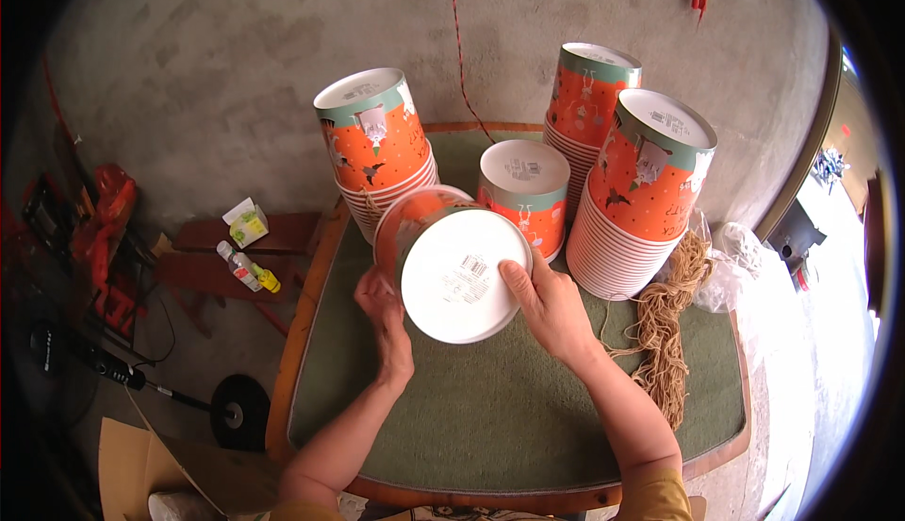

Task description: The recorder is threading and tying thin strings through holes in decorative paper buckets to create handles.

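Observation:
I hold an orange patterned paper bucket (415, 208) between both hands, tilted with its round white base toward me. My left hand (383, 321) grips its left side, the fingers partly hidden behind it. My right hand (550, 306) has its thumb on the edge of the base and its fingers curled around the side. Similar buckets stand upside down beyond: a nested stack (377, 148) at the left, a shorter one (524, 186) in the middle, a tall rear stack (589, 92) and another tall stack (641, 177) at the right.
A bundle of brown twine (674, 328) lies at the table's right, beside a clear plastic bag (733, 257). The table has a green top (452, 408) with a wooden edge. To the left, a low bench (207, 271) holds bottles and a small box. A cardboard box (141, 469) stands lower left.

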A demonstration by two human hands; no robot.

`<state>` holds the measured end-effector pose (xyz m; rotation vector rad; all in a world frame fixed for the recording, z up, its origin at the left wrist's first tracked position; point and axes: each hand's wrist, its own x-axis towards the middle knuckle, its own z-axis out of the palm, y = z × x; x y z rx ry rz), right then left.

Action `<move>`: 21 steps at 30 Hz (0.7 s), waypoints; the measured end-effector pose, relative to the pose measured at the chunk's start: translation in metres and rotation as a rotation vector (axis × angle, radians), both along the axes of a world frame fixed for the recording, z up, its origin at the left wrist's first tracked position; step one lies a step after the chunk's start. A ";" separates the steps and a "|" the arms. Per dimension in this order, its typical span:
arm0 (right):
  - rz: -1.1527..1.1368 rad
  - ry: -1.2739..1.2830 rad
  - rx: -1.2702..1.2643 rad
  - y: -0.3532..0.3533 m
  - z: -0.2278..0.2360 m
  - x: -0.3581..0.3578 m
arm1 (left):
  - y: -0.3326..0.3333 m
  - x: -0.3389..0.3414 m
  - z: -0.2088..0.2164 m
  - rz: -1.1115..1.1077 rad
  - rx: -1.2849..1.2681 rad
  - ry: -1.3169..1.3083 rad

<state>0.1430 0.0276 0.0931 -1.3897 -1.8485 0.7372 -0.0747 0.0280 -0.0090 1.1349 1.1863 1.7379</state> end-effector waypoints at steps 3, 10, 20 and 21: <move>-0.040 -0.106 -0.015 -0.003 0.003 -0.002 | -0.001 -0.003 0.001 0.021 0.223 0.198; -0.066 -0.230 0.073 -0.003 0.001 -0.002 | 0.002 -0.009 -0.018 -0.096 0.221 0.288; -0.060 -0.253 0.101 -0.005 0.001 -0.002 | -0.011 0.001 0.009 -0.012 0.297 0.448; -0.059 -0.253 0.097 -0.006 0.002 -0.003 | -0.012 0.001 0.009 -0.010 0.296 0.449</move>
